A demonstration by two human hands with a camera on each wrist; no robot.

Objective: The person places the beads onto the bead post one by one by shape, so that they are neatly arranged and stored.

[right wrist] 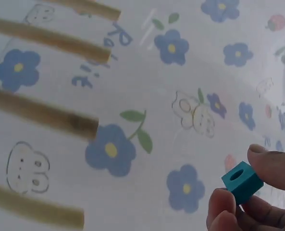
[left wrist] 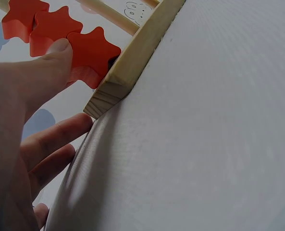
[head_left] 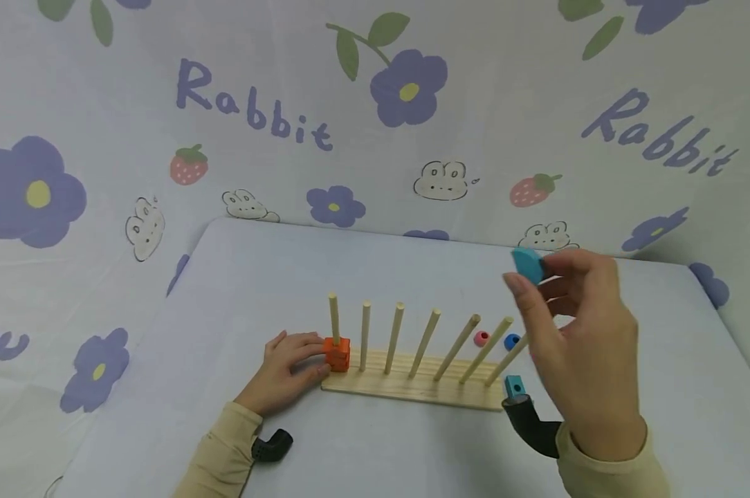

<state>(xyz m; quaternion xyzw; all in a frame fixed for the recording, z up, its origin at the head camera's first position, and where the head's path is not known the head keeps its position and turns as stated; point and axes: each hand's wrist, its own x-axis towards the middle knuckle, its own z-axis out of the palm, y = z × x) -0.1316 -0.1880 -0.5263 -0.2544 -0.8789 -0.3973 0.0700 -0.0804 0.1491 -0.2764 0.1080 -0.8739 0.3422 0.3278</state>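
Note:
My right hand is raised above the right end of a wooden peg board. Between thumb and fingertips it pinches a teal bead; the bead's hole shows in the right wrist view. At the board's left end, my left hand holds a stack of red star beads threaded on the first peg. Its thumb lies against the stars in the left wrist view, while another fingertip touches the board's end. The index fingertip is hidden there. The other pegs carry no beads.
Behind the board's right end lie a pink bead and a blue bead. Another teal bead lies by its right end, near the right wrist's black camera mount. A patterned cloth hangs behind the white table.

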